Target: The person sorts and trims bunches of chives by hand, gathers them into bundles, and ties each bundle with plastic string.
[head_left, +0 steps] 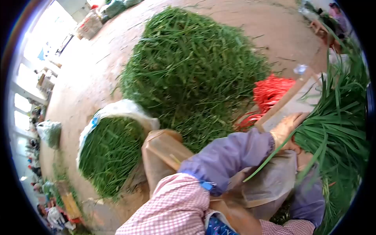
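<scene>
A large bunch of long, flat green leaves that look like garlic chives [333, 135] spreads over the right side. My left hand [288, 128], in a pale glove, lies at the near side of this bunch, its fingers closed against the leaves. Just below it, my right hand [303, 158] is wrapped round the lower part of the bunch, partly covered by leaves. One loose leaf hangs down beneath my left wrist. Beside the hands stands a board [291, 103], with a pile of red ties [272, 92] along its far side.
A big heap of loose green leaves [192, 58] lies on the floor ahead. A white bag [127, 107] packed with leaves [111, 152] stands left of my covered knee [162, 150]. Another filled bag [50, 133] sits farther left. People and goods line the far edges.
</scene>
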Available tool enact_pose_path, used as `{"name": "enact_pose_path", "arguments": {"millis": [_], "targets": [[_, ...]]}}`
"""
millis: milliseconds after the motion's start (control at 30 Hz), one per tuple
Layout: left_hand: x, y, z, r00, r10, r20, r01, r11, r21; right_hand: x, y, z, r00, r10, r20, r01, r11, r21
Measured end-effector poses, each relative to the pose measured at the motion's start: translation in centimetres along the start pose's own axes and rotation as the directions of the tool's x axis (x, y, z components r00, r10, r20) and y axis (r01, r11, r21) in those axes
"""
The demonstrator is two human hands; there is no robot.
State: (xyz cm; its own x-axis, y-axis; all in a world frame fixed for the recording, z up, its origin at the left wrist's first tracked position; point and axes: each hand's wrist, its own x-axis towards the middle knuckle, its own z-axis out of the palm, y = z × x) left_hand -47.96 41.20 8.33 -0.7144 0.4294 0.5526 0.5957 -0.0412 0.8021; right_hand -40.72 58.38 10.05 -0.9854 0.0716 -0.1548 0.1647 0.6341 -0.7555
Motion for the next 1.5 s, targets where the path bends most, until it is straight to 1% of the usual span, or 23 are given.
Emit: {"name": "enact_pose_path", "arguments": {"millis": [67, 133, 200, 267, 333, 367, 433, 467, 500, 567, 633, 767, 833, 900, 967, 1067, 1167, 1200, 1333, 1400, 1433, 1467, 1500], "targets": [[1.7, 1.9, -1.4, 0.993, 0.067, 0.1, -0.078, 0.99, 0.115, -0.9, -0.6, 0.0, 0.992, -0.044, -0.116, 0.046, 0.999, 0.018], [5.1, 6.7, -3.7, 0.953, -0.061, 0.297, -0.018, 0.967, 0.255, -2.2, -2.4, -0.6, 0.976, -0.048, -0.212, 0.065, 0.995, 0.072], [8.8, 10.6, -5.8, 0.808, -0.232, 0.541, 0.014, 0.926, 0.376, -3.5, -5.0, -1.0, 0.971, 0.013, -0.24, 0.028, 0.986, 0.166], [11.3, 11.0, -5.3, 0.642, -0.367, 0.673, -0.012, 0.873, 0.488, -4.3, -7.0, -1.4, 0.979, 0.135, -0.151, -0.091, 0.96, 0.264], [12.0, 8.8, -4.0, 0.508, -0.518, 0.688, 0.081, 0.824, 0.561, -3.8, -6.1, -1.7, 0.961, 0.261, 0.089, -0.274, 0.868, 0.414], [11.5, 7.6, -3.6, 0.527, -0.528, 0.666, 0.047, 0.8, 0.598, -2.9, -3.8, -1.9, 0.943, 0.239, 0.231, -0.322, 0.832, 0.453], [9.0, 3.2, -2.9, 0.542, -0.522, 0.658, -0.079, 0.748, 0.658, -1.3, -0.5, -1.6, 0.958, 0.209, 0.195, -0.281, 0.81, 0.515], [7.5, 2.1, -3.1, 0.671, -0.426, 0.607, -0.202, 0.682, 0.703, -1.0, -0.1, -2.1, 0.97, 0.17, 0.174, -0.24, 0.778, 0.58], [6.8, 2.7, -3.4, 0.743, -0.377, 0.553, -0.15, 0.711, 0.687, -0.7, -0.4, -2.4, 0.979, 0.133, 0.153, -0.201, 0.74, 0.642], [6.4, 4.1, -4.1, 0.77, -0.316, 0.555, -0.206, 0.699, 0.685, 0.1, -2.1, -3.5, 0.991, 0.031, 0.133, -0.09, 0.88, 0.466], [6.5, 4.6, -4.3, 0.776, -0.288, 0.561, -0.263, 0.661, 0.703, 1.4, -3.6, -4.1, 0.992, 0.03, 0.126, -0.088, 0.873, 0.48], [6.6, 3.5, -2.7, 0.636, -0.568, 0.523, -0.058, 0.641, 0.765, 4.1, -1.8, -4.8, 0.985, 0.054, 0.164, -0.145, 0.778, 0.611], [5.1, 3.0, -1.6, 0.771, -0.463, 0.438, -0.133, 0.555, 0.821, 4.0, -0.8, -4.4, 0.988, 0.067, 0.14, -0.141, 0.765, 0.628], [4.8, 3.5, -1.1, 0.778, -0.487, 0.396, -0.055, 0.576, 0.816, 1.9, -0.2, -3.5, 0.996, 0.06, 0.063, -0.081, 0.906, 0.414], [4.4, 3.1, -0.7, 0.784, -0.495, 0.375, -0.03, 0.573, 0.819, -1.1, -0.5, -2.5, 0.984, -0.147, -0.096, 0.134, 0.983, -0.129], [3.5, 3.5, 0.2, 0.81, -0.48, 0.337, -0.058, 0.506, 0.861, -2.7, 0.9, 0.5, 0.961, -0.081, -0.265, 0.06, 0.994, -0.087], [2.3, 3.9, 1.1, 0.844, -0.437, 0.311, -0.079, 0.472, 0.878, -3.8, -0.2, 1.1, 0.942, -0.239, -0.234, 0.263, 0.962, 0.075], [1.7, 3.8, 1.3, 0.871, -0.389, 0.298, -0.094, 0.465, 0.88, -3.7, -0.4, 1.2, 0.868, -0.366, -0.335, 0.368, 0.928, -0.061], [0.9, 4.3, 2.4, 0.903, -0.332, 0.272, -0.118, 0.418, 0.901, -2.6, -1.8, -1.7, 0.718, -0.5, -0.484, 0.486, 0.858, -0.167], [0.3, 3.5, 3.5, 0.92, -0.296, 0.256, -0.139, 0.366, 0.92, -1.9, -1.9, -1.2, 0.833, -0.306, -0.461, 0.491, 0.792, 0.362], [0.2, 2.6, 3.8, 0.922, -0.296, 0.249, -0.134, 0.359, 0.924, -1.7, -2.2, -0.8, 0.887, -0.219, -0.407, 0.44, 0.671, 0.597], [0.4, 1.9, 3.8, 0.924, -0.299, 0.239, -0.127, 0.349, 0.928, -1.8, -3.0, -0.3, 0.967, 0.005, -0.257, 0.222, 0.486, 0.845], [0.3, 1.2, 3.8, 0.925, -0.307, 0.225, -0.116, 0.338, 0.934, -1.4, -3.3, 0.8, 0.967, 0.008, -0.255, 0.237, 0.347, 0.908]]}}
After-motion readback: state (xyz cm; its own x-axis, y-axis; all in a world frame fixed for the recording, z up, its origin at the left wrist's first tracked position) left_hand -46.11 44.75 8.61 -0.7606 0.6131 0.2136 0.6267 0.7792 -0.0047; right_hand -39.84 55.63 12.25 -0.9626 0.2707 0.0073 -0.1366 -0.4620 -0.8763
